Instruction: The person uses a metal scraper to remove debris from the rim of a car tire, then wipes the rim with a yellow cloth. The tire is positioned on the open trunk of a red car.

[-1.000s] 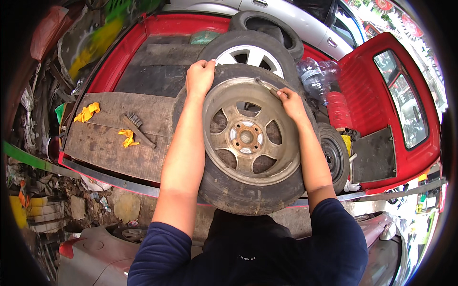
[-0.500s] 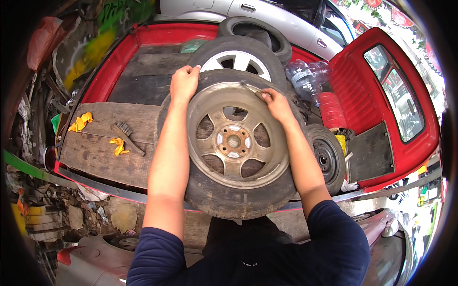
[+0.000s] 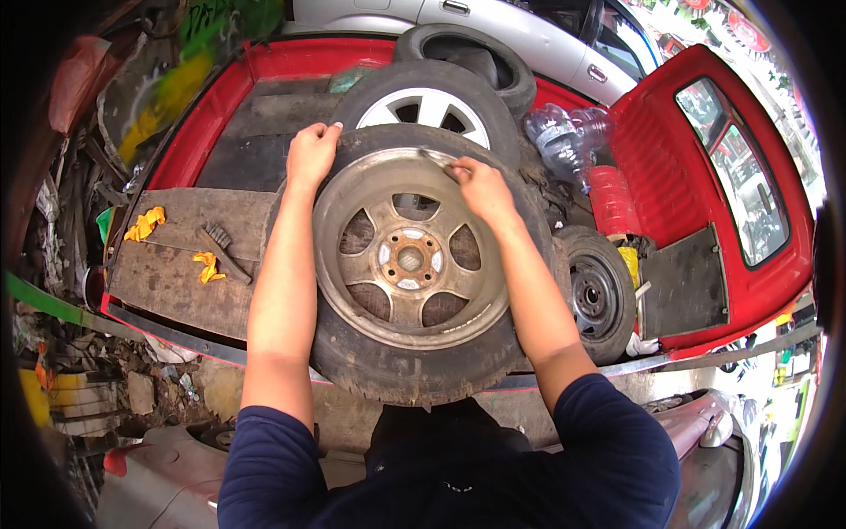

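A worn tyre (image 3: 379, 363) on a dirty alloy wheel (image 3: 406, 309) stands tilted before me, its face toward me. My left hand (image 3: 312, 155) is closed over the tyre's far left edge. At the far side of the wheel, my right hand (image 3: 480, 187) pinches a slim tool (image 3: 438, 160) with a dark tip. That tip lies against the inner rim near the tyre bead; its exact kind is too small to tell. On the wooden board to the left lies a brush (image 3: 224, 250) with dark bristles, beside crumpled yellow-orange cloths (image 3: 208, 267).
The red pickup bed (image 3: 189, 132) surrounds the work. Behind the wheel are another tyre with a silver rim (image 3: 423, 104) and a bare tyre (image 3: 511, 75). To the right sit clear plastic bottles (image 3: 564, 145) and a small steel-rimmed wheel (image 3: 595, 295). A silver car (image 3: 520, 40) stands beyond.
The wheel and both my hands have moved left in the picture, more than the board and brush did. The tool's tip stays at the far part of the rim.
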A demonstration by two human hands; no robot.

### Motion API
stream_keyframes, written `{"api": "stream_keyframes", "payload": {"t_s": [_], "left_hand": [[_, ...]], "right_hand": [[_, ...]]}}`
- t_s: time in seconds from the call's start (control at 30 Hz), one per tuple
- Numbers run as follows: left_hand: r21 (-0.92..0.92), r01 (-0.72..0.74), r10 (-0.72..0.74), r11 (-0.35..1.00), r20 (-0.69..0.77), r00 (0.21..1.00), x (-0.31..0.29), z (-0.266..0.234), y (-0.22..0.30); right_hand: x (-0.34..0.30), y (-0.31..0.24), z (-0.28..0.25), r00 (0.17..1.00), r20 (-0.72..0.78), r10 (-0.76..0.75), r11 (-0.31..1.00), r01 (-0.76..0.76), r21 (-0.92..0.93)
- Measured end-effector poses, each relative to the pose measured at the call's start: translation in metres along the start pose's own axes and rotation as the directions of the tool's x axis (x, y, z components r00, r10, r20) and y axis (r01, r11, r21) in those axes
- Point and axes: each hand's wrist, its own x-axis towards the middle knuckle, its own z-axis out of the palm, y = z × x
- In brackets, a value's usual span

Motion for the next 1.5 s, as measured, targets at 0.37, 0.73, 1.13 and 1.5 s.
{"api": "stream_keyframes", "payload": {"t_s": [0.37, 0.73, 1.13, 1.5], "left_hand": [[-0.049, -0.031, 0.028, 0.998, -0.065, 0.998, -0.002, -0.002, 0.001], [-0.083, -0.032, 0.028, 0.996, -0.053, 0.998, -0.004, -0.003, 0.003], [-0.059, 0.007, -0.008, 0.998, -0.019, 1.0, -0.003, -0.002, 0.004], [-0.047, -0.07, 0.068, 0.996, -0.043, 0.997, -0.002, 0.004, 0.003]], "right_hand": [[0.013, 0.007, -0.003, 0.998, 0.056, -0.002, 1.0, 0.003, -0.012], [0.008, 0.003, 0.008, 0.994, 0.105, 0.041, 0.998, -0.037, -0.042], [0.008, 0.005, 0.0, 0.996, 0.075, 0.037, 0.997, -0.032, -0.066], [0.011, 0.023, -0.016, 0.991, 0.039, 0.128, 0.99, -0.125, -0.069]]}}
